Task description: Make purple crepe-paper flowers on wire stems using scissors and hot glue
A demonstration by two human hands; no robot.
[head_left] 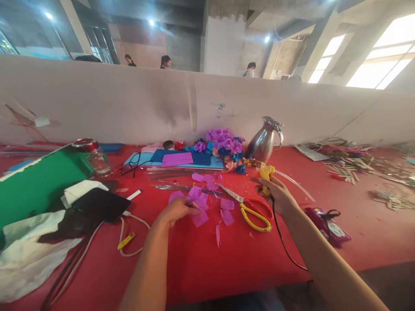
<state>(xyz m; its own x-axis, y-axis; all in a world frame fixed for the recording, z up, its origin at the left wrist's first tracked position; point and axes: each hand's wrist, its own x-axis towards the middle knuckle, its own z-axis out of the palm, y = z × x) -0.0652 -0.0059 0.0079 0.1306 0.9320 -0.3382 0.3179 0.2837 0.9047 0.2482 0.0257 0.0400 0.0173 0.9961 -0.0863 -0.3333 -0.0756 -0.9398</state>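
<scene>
My right hand is wrapped round a yellow glue gun, its nozzle pointing away to the left and a black cord hanging below. To the left, my left hand is closed in a pinch at a purple paper petal; the exact grip is partly hidden by the fingers. More cut purple paper pieces lie scattered on the red table. Between my hands rest large scissors with one yellow and one red handle loop, blades slightly apart and pointing up-left.
Behind the hands are purple and blue paper flowers, a metal jug, paper sheets and glasses. At left sit a glass jar, a black flat object and a white cable. A purple pouch lies right.
</scene>
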